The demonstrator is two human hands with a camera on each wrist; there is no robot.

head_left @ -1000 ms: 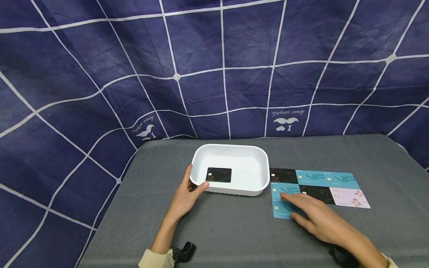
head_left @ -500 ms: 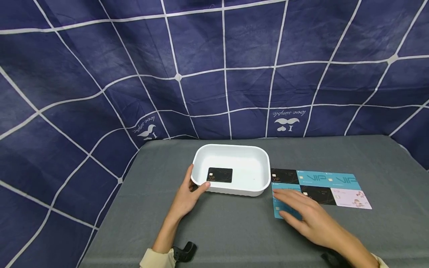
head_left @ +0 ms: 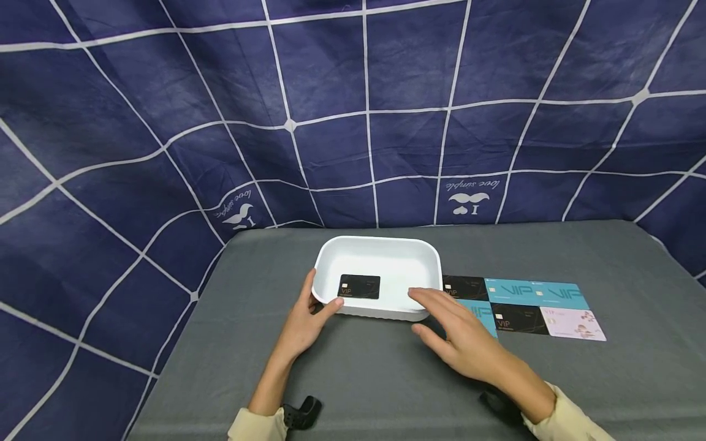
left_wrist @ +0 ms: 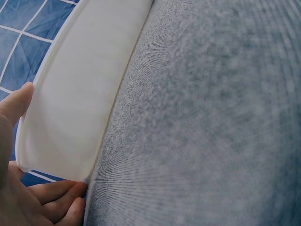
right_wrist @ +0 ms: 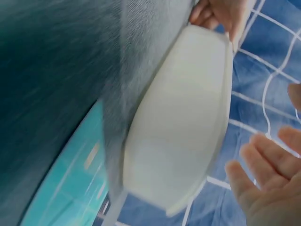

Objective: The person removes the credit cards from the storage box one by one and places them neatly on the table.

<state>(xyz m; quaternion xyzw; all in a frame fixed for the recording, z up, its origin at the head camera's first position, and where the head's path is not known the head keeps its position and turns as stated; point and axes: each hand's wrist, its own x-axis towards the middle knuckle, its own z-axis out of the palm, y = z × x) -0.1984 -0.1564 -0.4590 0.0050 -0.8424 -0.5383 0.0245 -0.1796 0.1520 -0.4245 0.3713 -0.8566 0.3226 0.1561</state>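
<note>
A white rectangular plastic tray [head_left: 386, 260] sits on the grey cloth, with a black VIP card [head_left: 359, 286] lying inside toward its left. My left hand [head_left: 303, 324] grips the tray's left front corner, thumb at the front rim; in the left wrist view other fingers [left_wrist: 59, 200] curl against its end. Over the tray's right front edge hovers my right hand [head_left: 463, 337], fingers spread and slightly bent, with no card visible in it. In the right wrist view its palm [right_wrist: 277, 188] faces the camera beside the tray. It partly hides a teal VIP card [head_left: 482, 313].
Right of the tray lie a black card [head_left: 466, 288], two teal cards [head_left: 510, 292] [head_left: 559, 295], another black card [head_left: 520, 318] and a pink flowered card [head_left: 573, 323], edge to edge. A navy white-lined curtain [head_left: 408, 147] closes off the back and left.
My right hand has moved left from above the teal cards to the tray's right front edge. My left hand and the tray have stayed put.
</note>
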